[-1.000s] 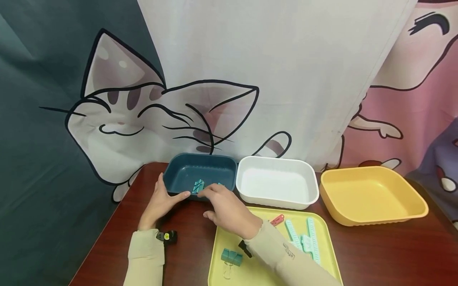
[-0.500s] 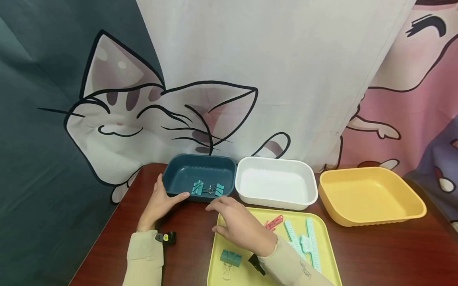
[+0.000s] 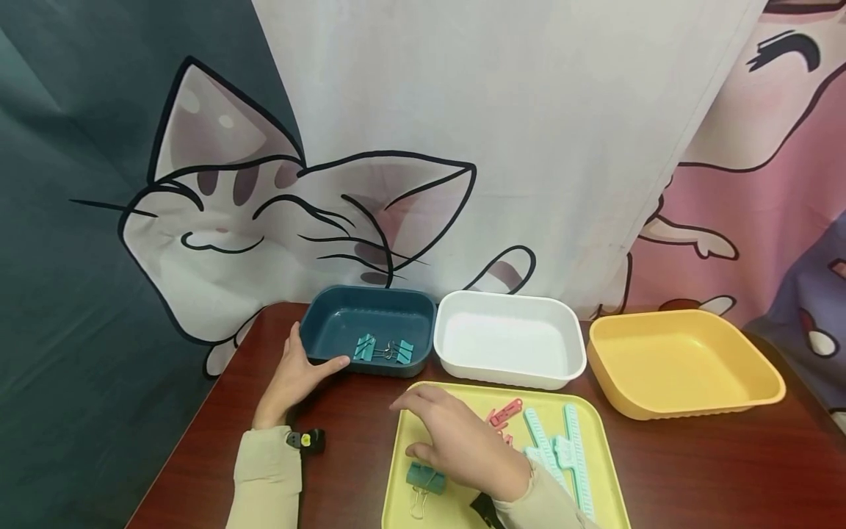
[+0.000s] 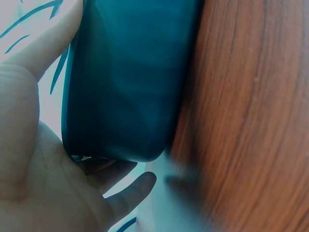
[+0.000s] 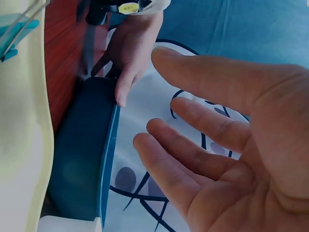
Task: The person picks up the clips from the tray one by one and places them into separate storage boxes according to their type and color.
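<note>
My left hand holds the near left corner of a dark blue plastic bin, thumb along the front rim and fingers at the left side. Two teal binder clips lie in that bin, near its front wall. My right hand hovers over the yellow tray, fingers spread and holding nothing, as its palm shows in the right wrist view. Just below its thumb a larger teal binder clip lies on the tray. Red-pink clips and long mint-green clips lie farther right, partly hidden by the hand and sleeve.
A white bin stands right of the dark blue one, and a yellow bin stands beyond it. All rest on a dark red-brown wooden table. A printed cloth hangs close behind the bins.
My right hand has drawn back from the dark blue bin, down and right over the tray, uncovering the two binder clips in the bin. The left hand has stayed put.
</note>
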Demonstrator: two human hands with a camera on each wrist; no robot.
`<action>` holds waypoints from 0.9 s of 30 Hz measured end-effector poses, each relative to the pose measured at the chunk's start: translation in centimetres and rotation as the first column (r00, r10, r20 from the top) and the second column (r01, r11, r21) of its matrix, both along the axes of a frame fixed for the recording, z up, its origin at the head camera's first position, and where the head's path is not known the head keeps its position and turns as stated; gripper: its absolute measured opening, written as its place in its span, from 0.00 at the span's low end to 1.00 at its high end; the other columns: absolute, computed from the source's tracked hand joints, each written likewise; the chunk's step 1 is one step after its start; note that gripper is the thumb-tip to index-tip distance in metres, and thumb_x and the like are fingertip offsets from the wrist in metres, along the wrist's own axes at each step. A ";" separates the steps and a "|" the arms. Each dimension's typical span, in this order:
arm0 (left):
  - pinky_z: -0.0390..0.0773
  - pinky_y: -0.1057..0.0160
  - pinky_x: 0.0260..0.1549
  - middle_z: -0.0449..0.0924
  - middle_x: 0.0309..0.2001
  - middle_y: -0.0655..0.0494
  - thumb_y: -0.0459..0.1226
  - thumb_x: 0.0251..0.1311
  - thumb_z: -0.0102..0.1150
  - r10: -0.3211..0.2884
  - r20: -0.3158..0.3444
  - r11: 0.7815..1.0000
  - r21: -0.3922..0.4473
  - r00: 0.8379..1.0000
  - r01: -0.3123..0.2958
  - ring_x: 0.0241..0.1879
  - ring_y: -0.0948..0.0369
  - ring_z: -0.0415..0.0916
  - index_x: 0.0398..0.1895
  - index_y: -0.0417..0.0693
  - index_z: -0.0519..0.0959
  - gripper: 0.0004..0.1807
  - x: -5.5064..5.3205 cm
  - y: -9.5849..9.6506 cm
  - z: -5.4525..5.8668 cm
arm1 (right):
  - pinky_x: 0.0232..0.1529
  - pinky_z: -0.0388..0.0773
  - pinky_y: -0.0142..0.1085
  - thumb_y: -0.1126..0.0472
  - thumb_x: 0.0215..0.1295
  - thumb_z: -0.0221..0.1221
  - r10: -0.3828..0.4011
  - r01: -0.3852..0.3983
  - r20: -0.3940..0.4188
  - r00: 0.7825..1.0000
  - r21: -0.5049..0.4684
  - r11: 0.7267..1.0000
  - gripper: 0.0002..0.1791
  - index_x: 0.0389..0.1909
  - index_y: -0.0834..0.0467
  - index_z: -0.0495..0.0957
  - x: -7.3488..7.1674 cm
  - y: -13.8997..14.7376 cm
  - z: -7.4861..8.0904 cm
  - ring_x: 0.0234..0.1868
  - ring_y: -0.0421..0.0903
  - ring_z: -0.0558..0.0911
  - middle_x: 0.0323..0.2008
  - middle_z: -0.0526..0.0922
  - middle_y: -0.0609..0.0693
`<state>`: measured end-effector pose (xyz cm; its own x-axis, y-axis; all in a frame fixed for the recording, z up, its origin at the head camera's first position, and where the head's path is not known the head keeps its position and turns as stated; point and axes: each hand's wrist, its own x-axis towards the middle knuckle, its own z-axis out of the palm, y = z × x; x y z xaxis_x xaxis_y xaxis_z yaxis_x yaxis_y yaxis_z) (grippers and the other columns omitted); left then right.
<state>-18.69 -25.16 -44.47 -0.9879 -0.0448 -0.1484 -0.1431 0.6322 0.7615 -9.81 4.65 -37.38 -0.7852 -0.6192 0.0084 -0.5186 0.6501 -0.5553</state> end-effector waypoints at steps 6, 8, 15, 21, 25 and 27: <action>0.55 0.29 0.65 0.35 0.78 0.33 0.61 0.54 0.68 0.001 -0.001 1.000 0.003 1.000 -0.001 0.72 0.36 0.48 0.79 0.43 0.24 0.71 0.0 0.0 -0.1 | 0.62 0.74 0.40 0.61 0.60 0.72 0.026 -0.026 0.004 1.000 0.027 0.999 0.25 0.59 0.50 0.79 0.6 0.4 -0.5 0.60 0.42 0.75 0.58 0.78 0.44; 0.55 0.29 0.65 0.35 0.78 0.33 0.61 0.54 0.68 0.004 0.002 1.000 0.007 1.000 -0.004 0.72 0.36 0.48 0.79 0.43 0.24 0.71 0.0 0.0 0.0 | 0.62 0.74 0.40 0.62 0.60 0.71 0.041 -0.041 0.004 0.999 0.031 0.999 0.25 0.59 0.51 0.80 0.7 0.6 -0.7 0.59 0.42 0.75 0.57 0.79 0.44; 0.55 0.29 0.65 0.35 0.78 0.33 0.61 0.54 0.68 0.015 0.003 1.000 0.002 1.000 -0.015 0.72 0.36 0.48 0.79 0.44 0.24 0.72 -0.1 0.1 0.0 | 0.63 0.73 0.38 0.64 0.58 0.71 0.080 -0.080 0.014 0.997 0.030 0.996 0.25 0.58 0.51 0.80 1.0 0.8 -1.4 0.59 0.41 0.76 0.54 0.80 0.41; 0.54 0.29 0.65 0.34 0.78 0.33 0.62 0.54 0.68 0.015 0.008 1.000 -0.008 1.000 -0.015 0.73 0.35 0.47 0.79 0.43 0.24 0.72 -0.2 0.1 -0.1 | 0.62 0.74 0.38 0.62 0.56 0.74 0.102 -0.102 0.005 0.995 0.066 0.993 0.27 0.57 0.50 0.80 1.2 1.0 -2.1 0.59 0.41 0.76 0.53 0.81 0.40; 0.53 0.30 0.66 0.33 0.79 0.33 0.62 0.54 0.68 0.016 0.008 1.000 -0.008 1.000 -0.016 0.73 0.36 0.46 0.79 0.43 0.24 0.72 -0.2 0.0 0.0 | 0.60 0.75 0.38 0.61 0.55 0.74 0.103 -0.107 0.046 0.994 0.092 0.990 0.27 0.58 0.49 0.80 1.1 1.1 -2.4 0.57 0.40 0.76 0.53 0.81 0.40; 0.53 0.30 0.66 0.33 0.79 0.33 0.62 0.54 0.68 0.014 0.008 1.000 -0.008 1.000 -0.014 0.73 0.36 0.46 0.79 0.43 0.24 0.72 -0.2 0.0 -0.1 | 0.59 0.75 0.37 0.62 0.55 0.74 0.103 -0.110 0.077 0.992 0.105 0.988 0.27 0.58 0.48 0.81 1.0 1.1 -2.5 0.55 0.39 0.76 0.54 0.80 0.40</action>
<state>-18.87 -25.16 -44.52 -0.9860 -0.0596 -0.1559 -0.1579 0.6359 0.7554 -8.81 5.80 -39.88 -0.7109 -0.6934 -0.1172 -0.5497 0.6519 -0.5224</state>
